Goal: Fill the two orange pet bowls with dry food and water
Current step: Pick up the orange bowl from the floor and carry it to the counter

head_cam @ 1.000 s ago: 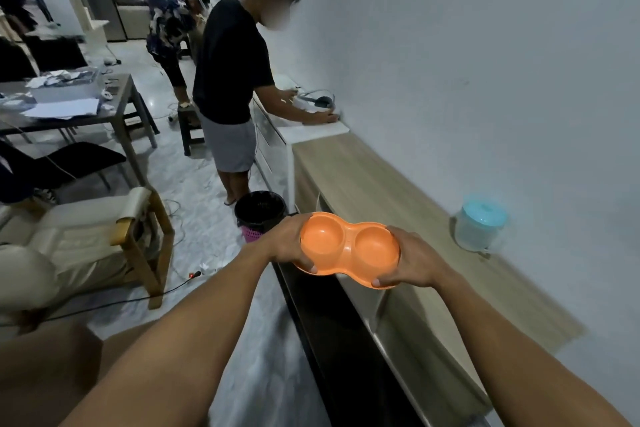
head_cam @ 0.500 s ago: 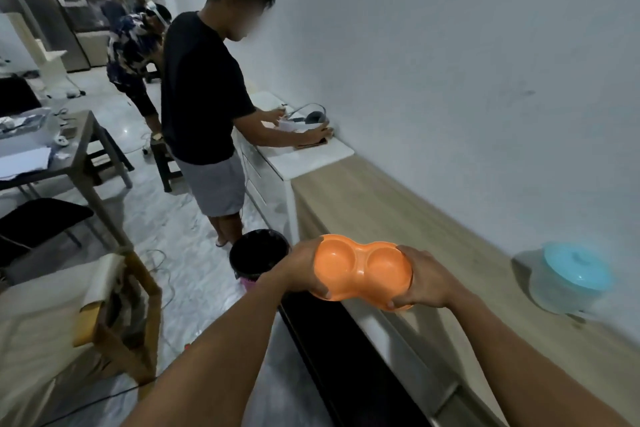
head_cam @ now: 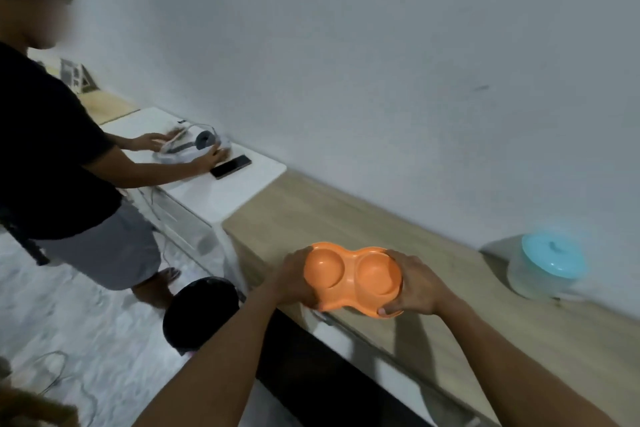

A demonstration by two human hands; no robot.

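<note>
1. The orange pet bowls [head_cam: 353, 279] are one piece with two round cups side by side. Both hands hold it up, just over the front edge of the wooden counter [head_cam: 346, 215].
2. The left hand [head_cam: 294, 279] grips the left end of the piece. Its fingers are curled round the rim there.
3. The right hand [head_cam: 417, 288] grips the right end. Its thumb tip presses on the near rim, and the other fingers curl over the far rim.
4. The piece is tipped a little, so the insides of the cups face up and toward the person holding it. The smooth orange bottom shows in each cup.
5. To the right of the right hand, further back by the wall [head_cam: 381, 45], a see-through tub [head_cam: 535, 282] stands on the counter. It has a light blue lid [head_cam: 550, 258] on top. It is well apart from the hands.
6. Far past the left hand, a white counter [head_cam: 225, 194] meets the wooden one. A dark phone [head_cam: 231, 166] lies flat on it.
7. Another person [head_cam: 52, 156] in a black shirt and grey shorts stands at the white counter. Both of their hands are on a grey and white thing [head_cam: 194, 149] with cords. It is too blurry to tell what it is.
8. Below the left hand, a round black bin [head_cam: 201, 312] stands on the pale floor [head_cam: 69, 305], close to the counter.
</note>
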